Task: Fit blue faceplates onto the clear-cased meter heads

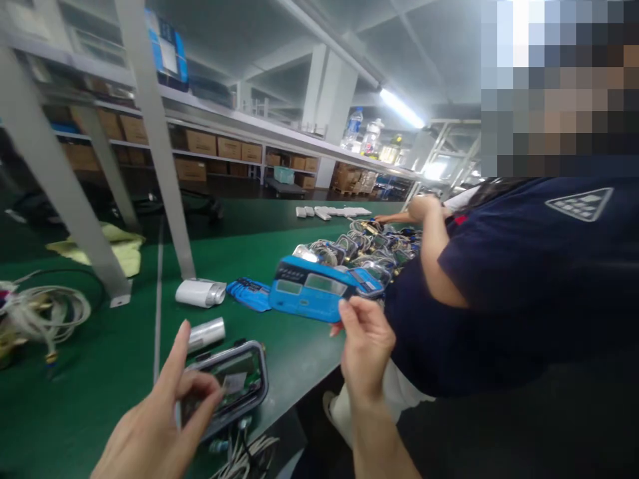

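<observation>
Nearest the lens, your left hand (pixel 160 419) rests its thumb and fingers on the clear-windowed module (pixel 227 386), index finger raised, pinching at a small pale label behind the window; the print on that label is too blurred to read. The module lies on the green bench (pixel 100 359) directly under this hand, with loose cables (pixel 239 459) hanging just below it at the bench edge. Just beyond the fingertips lies a small silver cylinder (pixel 206 332), and farther out a white housing (pixel 200 293).

Your right hand (pixel 364 346) is raised to the right of the module, thumb and forefinger closed on the near corner of a blue faceplate (pixel 312 296); the white lettering along its dark upper band cannot be read. Left of that plate sits a stack of blue labels (pixel 249 293). Beyond it, bagged assemblies (pixel 359 249) crowd the bench beside a co-worker's arm (pixel 432 246) in a dark navy shirt.
</observation>
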{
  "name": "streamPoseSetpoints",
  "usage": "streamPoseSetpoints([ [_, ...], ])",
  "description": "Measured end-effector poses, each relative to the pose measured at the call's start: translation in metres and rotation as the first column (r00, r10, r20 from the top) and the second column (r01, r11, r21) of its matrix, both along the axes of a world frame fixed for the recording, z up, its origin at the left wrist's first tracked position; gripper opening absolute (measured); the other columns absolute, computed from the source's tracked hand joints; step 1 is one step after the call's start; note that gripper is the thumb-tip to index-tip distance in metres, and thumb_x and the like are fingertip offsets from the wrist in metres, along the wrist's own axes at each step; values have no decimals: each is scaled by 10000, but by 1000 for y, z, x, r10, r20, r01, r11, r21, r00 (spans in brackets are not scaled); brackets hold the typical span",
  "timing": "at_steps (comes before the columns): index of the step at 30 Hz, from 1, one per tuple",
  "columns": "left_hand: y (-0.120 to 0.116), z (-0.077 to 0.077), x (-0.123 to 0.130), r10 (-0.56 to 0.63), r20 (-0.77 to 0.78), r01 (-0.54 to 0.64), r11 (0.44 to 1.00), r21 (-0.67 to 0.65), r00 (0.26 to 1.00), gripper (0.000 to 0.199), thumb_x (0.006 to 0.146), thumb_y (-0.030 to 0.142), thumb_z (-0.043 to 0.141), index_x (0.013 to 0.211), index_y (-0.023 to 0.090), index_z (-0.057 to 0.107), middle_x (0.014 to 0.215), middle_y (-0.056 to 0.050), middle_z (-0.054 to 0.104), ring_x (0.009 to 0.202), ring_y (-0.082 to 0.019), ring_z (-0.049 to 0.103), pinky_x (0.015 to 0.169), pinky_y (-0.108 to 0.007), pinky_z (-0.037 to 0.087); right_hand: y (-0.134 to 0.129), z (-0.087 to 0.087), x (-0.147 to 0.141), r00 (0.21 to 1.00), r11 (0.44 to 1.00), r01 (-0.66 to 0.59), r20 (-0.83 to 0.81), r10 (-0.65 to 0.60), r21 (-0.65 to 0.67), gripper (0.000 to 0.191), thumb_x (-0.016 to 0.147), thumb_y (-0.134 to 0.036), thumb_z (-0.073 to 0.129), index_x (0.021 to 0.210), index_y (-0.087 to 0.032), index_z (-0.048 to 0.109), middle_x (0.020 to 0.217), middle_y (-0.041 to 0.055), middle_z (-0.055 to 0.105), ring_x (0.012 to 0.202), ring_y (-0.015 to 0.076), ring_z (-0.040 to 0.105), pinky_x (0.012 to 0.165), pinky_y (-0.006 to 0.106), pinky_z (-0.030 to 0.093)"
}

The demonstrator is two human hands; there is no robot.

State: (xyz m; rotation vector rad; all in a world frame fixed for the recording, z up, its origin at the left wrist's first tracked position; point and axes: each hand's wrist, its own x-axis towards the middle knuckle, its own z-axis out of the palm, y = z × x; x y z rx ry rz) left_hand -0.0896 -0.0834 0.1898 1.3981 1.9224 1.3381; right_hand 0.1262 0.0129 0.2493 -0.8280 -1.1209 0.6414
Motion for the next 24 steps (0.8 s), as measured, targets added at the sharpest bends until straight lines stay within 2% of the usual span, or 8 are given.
streamPoseSetpoints([
  [2, -3, 20, 0, -1, 122, 3, 1000, -18, 993, 918, 773, 524, 658, 1534, 292, 202, 770, 50, 709, 730, -208, 657, 757, -311, 507, 2, -2, 3, 993, 992, -91, -83, 84, -85, 159, 760, -276, 762, 775, -166, 648, 579, -42, 612, 412, 87, 535, 391, 194, 456],
  [4, -2, 32, 1, -5, 326, -14, 998, 56, 945, 884, 776, 490, 694, 1516, 279, 261, 781, 47, 702, 730, -167, 637, 769, -278, 505, 2, -7, 0, 977, 969, -197, -112, 182, -145, 189, 735, -285, 785, 776, -163, 646, 571, -40, 612, 414, 90, 531, 371, 187, 430],
  [6, -1, 36, 2, -35, 488, -33, 991, 131, 872, 849, 780, 437, 723, 1498, 253, 308, 780, 42, 694, 751, -143, 631, 766, -246, 500, -2, -14, -5, 965, 953, -249, -121, 231, -170, 196, 737, -289, 788, 780, -163, 645, 565, -41, 604, 408, 85, 514, 361, 181, 409],
  [8, 0, 34, 2, -74, 582, -40, 983, 180, 810, 812, 806, 409, 718, 1491, 226, 322, 796, 29, 697, 800, -134, 636, 817, -243, 493, -7, -20, -11, 957, 943, -282, -118, 264, -178, 186, 757, -295, 776, 780, -166, 643, 567, -44, 592, 411, 79, 500, 357, 175, 397],
  [11, -1, 30, 1, -134, 638, -18, 974, 226, 758, 755, 867, 417, 662, 1497, 205, 306, 836, 7, 708, 847, -133, 630, 890, -266, 469, -13, -27, -18, 946, 926, -323, -66, 316, -193, 156, 804, -296, 743, 799, -174, 646, 572, -49, 571, 433, 75, 495, 365, 165, 394],
  [14, -2, 29, 0, -175, 650, 14, 969, 245, 740, 711, 898, 444, 616, 1496, 205, 315, 822, 5, 698, 824, -139, 604, 861, -274, 453, -15, -32, -23, 944, 924, -324, -1, 331, -203, 140, 833, -298, 719, 814, -180, 647, 573, -56, 552, 436, 64, 474, 375, 155, 385],
  [24, 1, 31, 3, -164, 685, 9, 974, 225, 710, 682, 886, 514, 606, 1457, 209, 392, 819, 4, 689, 816, -152, 587, 815, -272, 448, -14, -33, -28, 947, 929, -293, 69, 315, -226, 141, 842, -301, 702, 796, -181, 646, 569, -55, 544, 427, 58, 446, 385, 158, 363],
])
